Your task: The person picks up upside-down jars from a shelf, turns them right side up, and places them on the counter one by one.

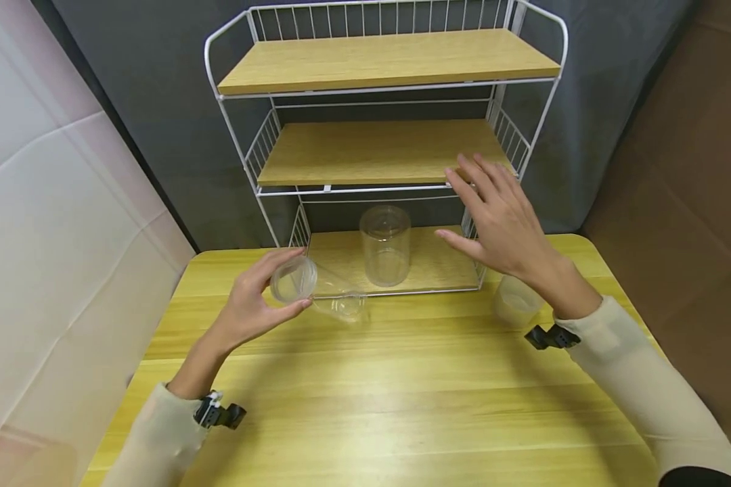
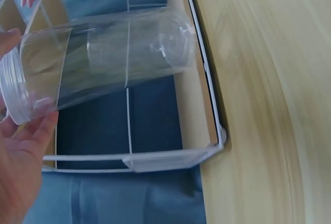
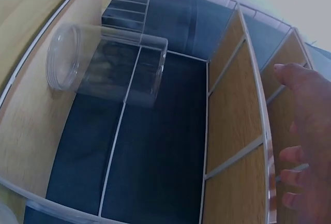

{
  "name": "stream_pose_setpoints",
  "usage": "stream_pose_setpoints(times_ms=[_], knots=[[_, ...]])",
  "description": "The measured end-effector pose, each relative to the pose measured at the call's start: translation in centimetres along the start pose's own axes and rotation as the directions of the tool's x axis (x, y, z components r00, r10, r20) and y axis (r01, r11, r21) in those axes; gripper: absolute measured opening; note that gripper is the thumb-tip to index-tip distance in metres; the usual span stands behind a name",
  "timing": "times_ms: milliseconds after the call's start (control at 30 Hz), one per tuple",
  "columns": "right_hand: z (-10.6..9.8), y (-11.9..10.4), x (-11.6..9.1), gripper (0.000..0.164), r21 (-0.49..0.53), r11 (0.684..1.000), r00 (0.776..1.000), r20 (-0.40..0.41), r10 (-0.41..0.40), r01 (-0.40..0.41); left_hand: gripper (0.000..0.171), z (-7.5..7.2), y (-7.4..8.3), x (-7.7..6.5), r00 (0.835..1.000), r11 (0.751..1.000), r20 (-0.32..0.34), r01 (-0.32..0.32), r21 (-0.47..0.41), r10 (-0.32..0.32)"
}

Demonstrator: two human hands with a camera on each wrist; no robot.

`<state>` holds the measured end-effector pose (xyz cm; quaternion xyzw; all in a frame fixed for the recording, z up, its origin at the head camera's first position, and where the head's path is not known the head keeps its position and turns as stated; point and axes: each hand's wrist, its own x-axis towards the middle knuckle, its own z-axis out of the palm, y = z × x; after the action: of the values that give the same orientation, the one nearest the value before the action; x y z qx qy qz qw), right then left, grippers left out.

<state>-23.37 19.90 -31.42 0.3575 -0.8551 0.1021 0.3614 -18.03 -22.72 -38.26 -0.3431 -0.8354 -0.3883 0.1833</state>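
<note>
My left hand grips a tall clear jar round its ridged top end, between thumb and fingers. The jar hangs tilted in front of the bottom shelf; in the left wrist view its clear body reaches across the rack. A second clear jar stands on the bottom shelf, its ridged end against the board. My right hand, fingers spread and holding nothing, hovers by the right end of the middle shelf. It looks apart from the board.
The white wire rack has three wooden boards, including the top shelf. Below my right wrist, a small clear container stands on the wooden table, partly hidden by the arm. A dark cloth hangs behind.
</note>
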Motion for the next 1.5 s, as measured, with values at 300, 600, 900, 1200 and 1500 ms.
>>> stream_pose_setpoints(times_ms=[300,600,900,1200,1500], knots=[[0.8,0.9,1.4,0.091,-0.111,0.994,0.999,0.046,0.005,0.000,0.083,-1.4,-0.8,-1.1,0.999,0.995,0.041,0.006,0.097,-0.010],[1.5,1.5,1.7,0.090,-0.145,0.989,0.999,0.049,0.001,0.006,0.078,-2.2,-1.5,-1.6,0.997,0.989,0.080,-0.002,0.151,-0.010],[2.0,1.5,1.9,0.090,-0.184,0.983,0.999,0.054,0.010,0.000,0.075,-3.6,-1.7,-2.0,0.988,0.980,0.134,0.052,0.192,-0.078],[2.7,1.4,1.8,0.084,-0.190,0.982,1.000,0.005,0.002,-0.001,0.071,-4.8,-2.3,-2.5,0.980,0.971,0.145,0.105,0.216,-0.139],[3.1,1.4,1.7,0.079,-0.185,0.982,1.000,-0.020,0.019,-0.022,0.070,-5.2,-2.9,-2.9,0.972,0.966,0.140,0.155,0.209,-0.187]])
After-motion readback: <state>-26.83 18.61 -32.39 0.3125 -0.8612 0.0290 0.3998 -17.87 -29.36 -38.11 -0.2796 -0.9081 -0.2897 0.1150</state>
